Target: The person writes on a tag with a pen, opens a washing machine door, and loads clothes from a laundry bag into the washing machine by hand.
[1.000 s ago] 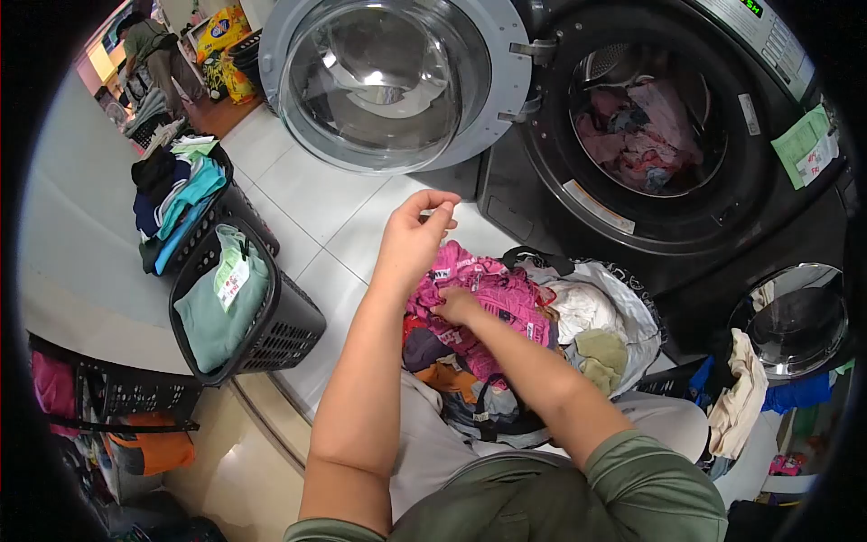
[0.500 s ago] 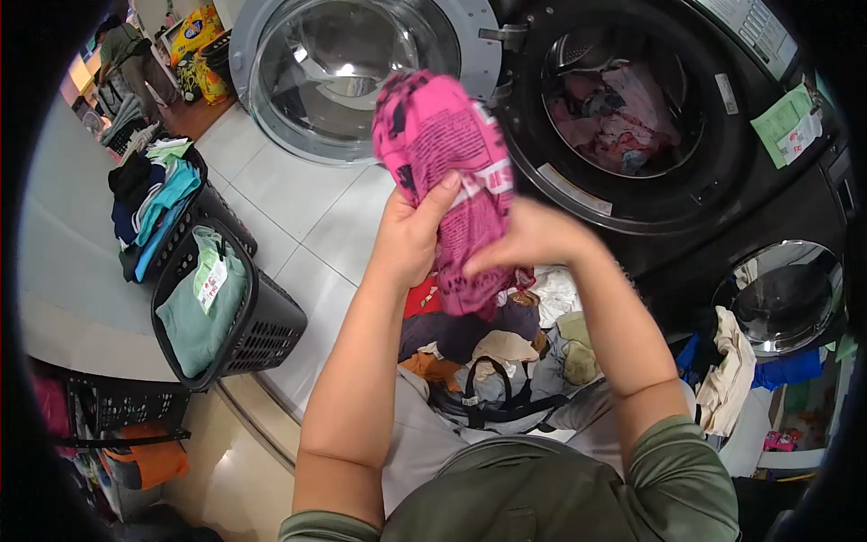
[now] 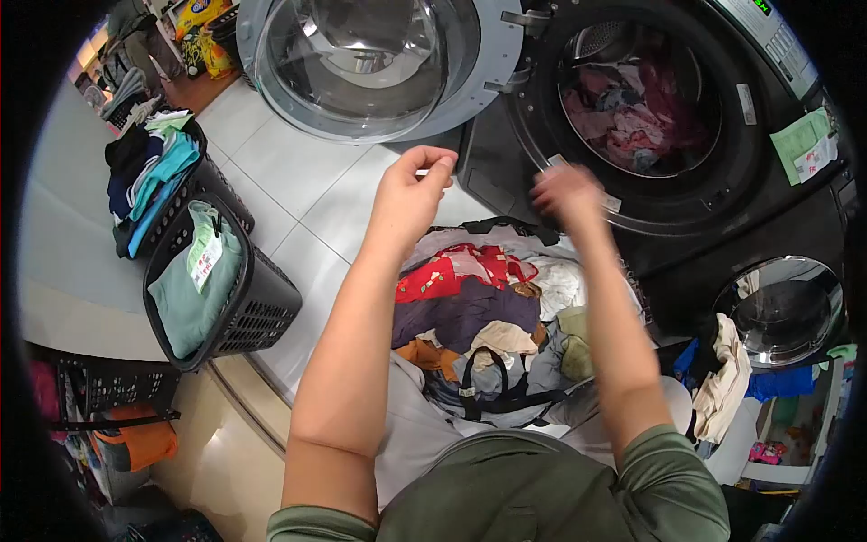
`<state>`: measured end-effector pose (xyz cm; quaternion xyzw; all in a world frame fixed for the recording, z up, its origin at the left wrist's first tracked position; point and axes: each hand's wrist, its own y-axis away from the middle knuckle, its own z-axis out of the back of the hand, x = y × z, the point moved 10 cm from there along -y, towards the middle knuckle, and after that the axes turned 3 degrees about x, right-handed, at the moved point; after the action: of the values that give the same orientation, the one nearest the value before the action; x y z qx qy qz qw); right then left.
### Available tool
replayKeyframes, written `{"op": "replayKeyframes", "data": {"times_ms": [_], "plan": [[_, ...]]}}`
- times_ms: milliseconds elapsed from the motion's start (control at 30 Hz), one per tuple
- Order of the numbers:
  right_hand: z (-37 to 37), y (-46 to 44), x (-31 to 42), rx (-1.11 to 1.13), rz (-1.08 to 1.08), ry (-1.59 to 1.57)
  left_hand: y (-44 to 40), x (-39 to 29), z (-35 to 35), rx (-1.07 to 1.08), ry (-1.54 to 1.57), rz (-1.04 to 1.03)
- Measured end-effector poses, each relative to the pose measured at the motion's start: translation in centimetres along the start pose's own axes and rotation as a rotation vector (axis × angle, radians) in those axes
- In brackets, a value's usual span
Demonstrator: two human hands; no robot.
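Note:
My left hand (image 3: 417,194) is raised over the floor tiles, its fingers curled together in a pinch; whatever lies between them is too small to name. Smeared by motion, my right hand (image 3: 569,191) hangs at the lower edge of the black washing machine's opening (image 3: 533,135), its fingers unclear. Inside the drum lies a heap of pink and reddish clothes (image 3: 637,122). Below my hands a laundry bag holds a red garment (image 3: 452,271), a dark purple cloth (image 3: 470,312), white cloth (image 3: 555,282) and olive cloth (image 3: 575,348).
The round glass door (image 3: 361,63) hangs open at upper left of the drum. Black baskets (image 3: 262,312) with folded clothes (image 3: 194,289) stand on the left. Another machine's round door (image 3: 782,312) is at right, near a cream cloth (image 3: 722,384). A person (image 3: 149,41) is far back left.
The pink printed garment was lifted from the bag with both hands and is no longer in them. More pink cloth shows in the drum. My right hand has moved up toward the machine.

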<state>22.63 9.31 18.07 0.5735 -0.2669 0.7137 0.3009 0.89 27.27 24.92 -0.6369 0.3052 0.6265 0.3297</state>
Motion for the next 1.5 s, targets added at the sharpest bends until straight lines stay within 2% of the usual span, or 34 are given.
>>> {"op": "replayKeyframes", "data": {"times_ms": [33,67,100,133,167,200,300,333,367,400,467,500,567,633,700,767,800,833,900,933,967,1000,1033,1133,1167,1233,1267,1300,1333,1367,1400,1433,1467,1500], "plan": [[-5.5,1.2,-4.7,0.091,-0.096,0.233,-0.1,0.1,-0.2,-0.002,-0.005,-0.014],[-11.6,2.7,-8.4,0.248,-0.005,0.390,-0.3,0.5,-0.2,-0.006,-0.010,-0.028],[-16.5,5.8,-7.9,0.420,-0.098,0.441,-0.5,0.5,-0.2,-0.015,-0.015,-0.046],[-20.0,6.8,-10.6,0.399,0.165,0.598,-0.4,0.3,-0.2,-0.019,-0.028,-0.052],[-22.9,7.6,-17.0,0.412,0.142,0.775,-0.2,0.3,0.0,-0.023,-0.040,-0.055],[-23.2,9.5,-14.3,0.375,0.227,1.057,-0.1,0.5,0.2,-0.022,-0.054,-0.058],[-22.7,7.6,-16.8,0.477,0.057,0.830,-0.3,0.8,1.2,-0.031,-0.087,-0.043],[-21.2,6.9,-14.6,0.417,0.185,0.854,-0.5,0.7,1.7,-0.035,-0.105,-0.049],[-19.6,6.4,-11.8,0.389,0.205,0.782,-0.6,0.7,2.1,-0.038,-0.121,-0.057],[-17.6,5.7,-9.5,0.379,0.128,0.673,-0.8,0.9,2.6,-0.061,-0.145,-0.055],[-14.2,5.4,-1.3,0.442,0.125,0.505,-0.6,0.2,2.4,-0.043,-0.050,-0.052],[-13.0,6.1,3.2,0.491,0.245,0.537,-0.4,-0.3,2.2,-0.035,-0.006,-0.051],[-10.3,7.4,9.1,0.624,0.074,0.472,0.1,-0.4,0.2,0.112,-0.079,-0.029],[-7.3,8.0,15.1,0.635,0.146,0.458,0.7,0.6,-1.7,0.230,-0.168,-0.004],[-3.8,8.0,21.8,0.413,0.282,0.472,1.7,-0.5,-3.2,0.314,-0.047,-0.002],[-0.9,7.1,25.1,0.128,0.280,0.171,2.5,-2.9,-4.4,0.379,0.081,-0.166],[-1.8,7.3,27.2,0.165,0.388,0.021,2.9,-4.0,-5.0,0.418,0.258,-0.210],[-2.6,7.2,28.2,0.238,0.376,-0.085,3.1,-3.7,-6.1,0.416,0.089,-0.252],[-1.6,8.1,33.5,0.166,0.663,-0.201,3.5,-2.9,-8.9,0.439,-0.131,-0.357],[0.1,9.3,35.9,0.048,0.702,-0.248,3.7,-2.9,-10.6,0.464,-0.183,-0.416],[1.4,10.5,37.9,-0.062,0.739,-0.297,3.9,-1.8,-11.3,0.469,-0.277,-0.310],[2.3,10.4,39.0,0.052,0.925,-0.473,3.6,-0.8,-11.5,0.445,-0.188,-0.152],[3.1,10.5,38.8,-0.055,0.883,-0.460,3.4,0.3,-11.4,0.417,-0.099,0.006],[-0.5,9.7,31.5,0.116,0.828,0.391,2.8,-1.8,-9.7,0.277,0.777,0.028],[-3.2,10.2,27.5,0.140,0.790,0.691,3.2,-2.8,-9.3,0.308,0.789,0.012],[-6.4,9.4,15.6,0.391,0.441,0.457,4.1,-4.7,-8.7,0.387,0.830,-0.032],[-6.8,8.3,8.3,0.498,0.108,0.558,3.7,-3.9,-8.4,0.391,0.588,-0.056],[-5.7,7.9,6.9,0.415,0.116,0.500,3.0,-2.4,-8.0,0.387,0.340,-0.078],[-3.5,6.4,3.8,0.519,-0.259,0.666,2.5,-1.3,-7.4,0.376,0.086,-0.093],[0.4,3.0,2.7,0.391,-0.280,0.894,2.0,-0.7,-6.3,0.316,0.055,-0.049],[4.8,0.6,4.3,0.136,-0.223,0.478,1.4,0.0,-5.2,0.249,0.025,-0.002],[9.2,-1.2,6.1,-0.081,-0.058,-0.091,1.1,0.7,-4.0,0.176,-0.002,0.049],[13.5,-2.5,8.0,-0.204,0.162,-0.467,0.8,1.0,-3.2,0.148,0.087,0.063],[16.6,-2.7,9.3,-0.374,0.333,-0.327,0.6,0.9,-2.4,0.120,0.111,0.065]]}}
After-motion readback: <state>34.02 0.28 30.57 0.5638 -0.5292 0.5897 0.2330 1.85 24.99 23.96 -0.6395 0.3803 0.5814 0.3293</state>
